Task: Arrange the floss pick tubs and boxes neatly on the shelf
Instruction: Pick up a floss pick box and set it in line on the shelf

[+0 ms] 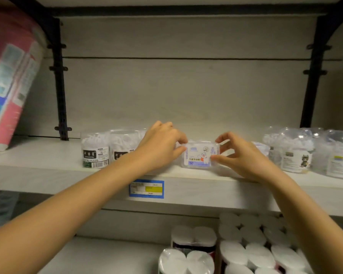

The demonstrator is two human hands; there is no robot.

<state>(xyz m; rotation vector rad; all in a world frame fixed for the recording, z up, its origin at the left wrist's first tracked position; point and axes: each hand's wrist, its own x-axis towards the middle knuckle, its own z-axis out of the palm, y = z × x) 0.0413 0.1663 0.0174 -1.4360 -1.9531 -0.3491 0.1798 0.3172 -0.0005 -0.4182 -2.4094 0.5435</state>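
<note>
- The box (201, 156), a small clear floss pick case with a blue-and-white cartoon label, stands upright near the front edge of the shelf (48, 171), about midway along it.
- The left hand (159, 148) pinches the box's upper left corner between thumb and curled fingers.
- The right hand (240, 155) pinches the box's right side, forefinger on the top corner and thumb lower down on the right edge.
- Two tubs (95, 150) with dark labels sit side by side left of the box; the nearer one is partly hidden behind the left wrist.
- Domed tubs (293, 153) with pale labels cluster at the right end of the shelf, well apart from the box.
- Another small clear case (262, 148) shows just behind the right hand.
- A blue-bordered price tag (146, 188) is stuck to the shelf's front face, below the left hand.
- A pink-and-blue pack (10, 80) leans at the far left of the shelf.
- Wrapped white rolls (251, 248) fill the right part of the lower shelf.
</note>
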